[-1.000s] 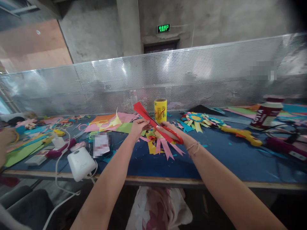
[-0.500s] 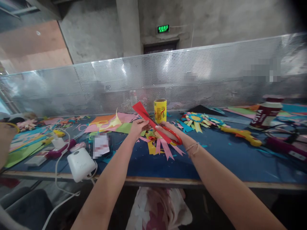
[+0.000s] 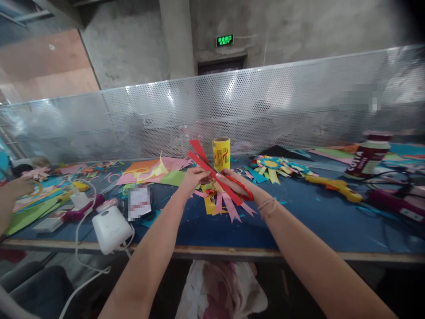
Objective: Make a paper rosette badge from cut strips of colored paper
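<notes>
My left hand pinches a strip of red paper above the blue table. The strip's far end is split in two by a cut along its length. In my right hand is a pair of scissors with red handles, and its blades lie in the cut. Just beyond my hands stands a yellow tape roll on end. Beneath them lies a rosette with pink paper tails and yellow pieces; my hands partly hide it.
Left are a white box-shaped device with a cable and coloured paper sheets. A co-worker's hand is at the far left. Right are finished rosettes, a yellow glue gun and a COSTA bottle.
The red strip's far end has parted into two pieces where the scissors cut. At the far left, the co-worker's hand has come into view holding a yellow ring-shaped thing.
</notes>
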Available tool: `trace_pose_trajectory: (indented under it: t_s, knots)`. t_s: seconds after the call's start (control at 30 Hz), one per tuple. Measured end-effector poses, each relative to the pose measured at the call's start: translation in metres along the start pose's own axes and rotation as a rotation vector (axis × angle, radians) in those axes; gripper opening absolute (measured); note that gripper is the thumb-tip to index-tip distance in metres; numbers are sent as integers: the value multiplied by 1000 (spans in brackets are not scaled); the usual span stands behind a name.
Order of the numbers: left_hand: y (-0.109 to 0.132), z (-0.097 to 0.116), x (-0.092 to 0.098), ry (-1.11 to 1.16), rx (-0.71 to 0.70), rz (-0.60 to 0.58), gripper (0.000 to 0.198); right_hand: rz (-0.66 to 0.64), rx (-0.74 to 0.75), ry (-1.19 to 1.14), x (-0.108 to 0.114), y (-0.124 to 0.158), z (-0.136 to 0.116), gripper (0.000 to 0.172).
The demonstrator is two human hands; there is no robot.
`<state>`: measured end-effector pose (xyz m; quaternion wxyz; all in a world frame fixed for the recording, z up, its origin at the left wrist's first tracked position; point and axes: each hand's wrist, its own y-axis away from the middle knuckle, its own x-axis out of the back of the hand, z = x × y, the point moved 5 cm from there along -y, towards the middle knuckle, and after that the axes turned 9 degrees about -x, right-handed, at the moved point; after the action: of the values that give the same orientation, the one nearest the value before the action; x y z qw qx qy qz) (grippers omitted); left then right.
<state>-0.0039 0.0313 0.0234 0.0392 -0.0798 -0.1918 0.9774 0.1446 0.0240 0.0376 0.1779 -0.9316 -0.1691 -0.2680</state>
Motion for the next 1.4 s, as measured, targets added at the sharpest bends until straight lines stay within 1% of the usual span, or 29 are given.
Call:
trace_pose_trajectory:
  t_s: [0.1,0.23,0.33,0.4,0.47,0.57,0.63,0.7,0.73,0.77,0.8,0.87,0.9,0.93,1.07,1.13,1.27,1.33,1.4]
  knots:
    - [0,0,0,-4,6,-3,25,-50,-16,-3,-2,-3,2,27]
    - [-2,-3,2,18,0,-15,28,-53,-46,-18,-2,-1,-1,31]
    - [-5,-4,4,52,-40,18,27,-73,-58,-47,-3,2,-3,34]
    - [-6,-3,8,69,-66,65,25,-49,-60,-32,-2,-1,-1,35]
    - [-8,-2,11,82,-85,111,24,42,-79,20,2,-6,5,36]
    - [-10,-2,17,91,-113,167,24,314,-88,104,17,-16,18,40]
    - [-12,-3,23,93,-120,216,24,469,-76,102,27,-20,26,46]
    - [-13,-5,28,112,-113,264,24,532,-109,121,32,-23,36,55]
    - [-13,-6,29,126,-110,279,23,531,-138,162,34,-25,41,57]
    - [-13,-7,30,140,-109,286,22,510,-168,226,34,-28,46,54]
    - [-13,-7,30,147,-109,284,21,474,-191,303,33,-30,50,47]
    - [-13,-7,29,139,-110,260,21,391,-207,446,31,-36,57,26]
    - [-14,-7,28,128,-109,242,21,366,-208,487,31,-38,60,18]
    - [-14,-8,28,114,-106,231,22,357,-207,505,31,-39,62,16]
    - [-16,-15,32,66,-89,241,24,447,-188,417,39,-39,63,19]
    - [-18,-19,35,45,-89,252,25,454,-151,375,38,-37,61,21]
    - [-21,-24,41,0,-102,279,23,373,-75,339,21,-37,58,24]
    - [-22,-23,43,-23,-109,302,22,328,-106,346,14,-38,58,25]
    - [-22,-21,47,-32,-116,340,22,311,-149,358,12,-39,59,23]
